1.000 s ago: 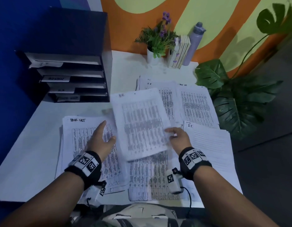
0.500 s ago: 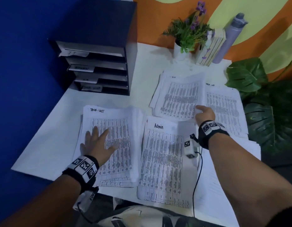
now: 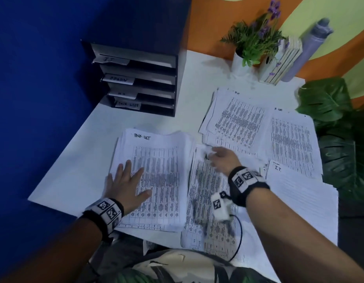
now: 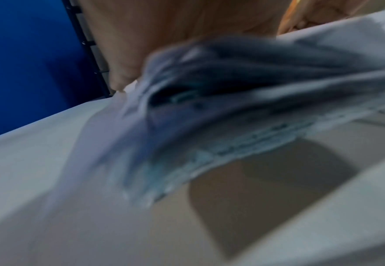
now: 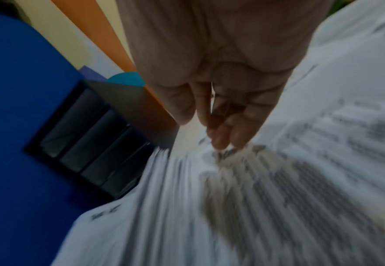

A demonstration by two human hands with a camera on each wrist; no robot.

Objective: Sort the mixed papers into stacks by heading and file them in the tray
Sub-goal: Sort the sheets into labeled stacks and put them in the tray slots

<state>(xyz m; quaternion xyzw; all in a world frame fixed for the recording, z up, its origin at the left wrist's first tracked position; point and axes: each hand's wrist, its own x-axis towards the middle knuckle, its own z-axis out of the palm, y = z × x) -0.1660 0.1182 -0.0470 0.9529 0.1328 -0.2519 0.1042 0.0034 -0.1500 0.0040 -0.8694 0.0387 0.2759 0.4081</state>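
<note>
On the white table (image 3: pixel 79 160), several paper stacks lie spread out. The left hand (image 3: pixel 126 185) rests flat, fingers straight and spread, on the near-left stack headed "Task List" (image 3: pixel 162 180), as it did half a second ago. The right hand (image 3: pixel 222 160) has come back from the far stack, where its fingers lay on the page edge half a second ago, and now hovers over the top of the Admin stack (image 3: pixel 207 211) just right of the Task List stack; its heading is now partly covered by the hand. The right wrist view shows the fingers (image 5: pixel 221 126) loosely extended, tips close to the printed sheet, holding nothing; whether they touch the paper cannot be told through the blur. The sheet this hand carried a second ago is no longer in it.

Farther off lies the HR stack (image 3: pixel 238 119), with another printed stack (image 3: pixel 291 139) to its right, and a lined stack headed "I.T." (image 3: pixel 299 197) sits at near right. The black filing tray (image 3: pixel 175 82) stands at far left against the blue wall, its four labelled slots facing the papers. A potted plant (image 3: pixel 254 41), a book (image 3: pixel 283 60) and a grey bottle (image 3: pixel 307 48) stand at the far edge.
</note>
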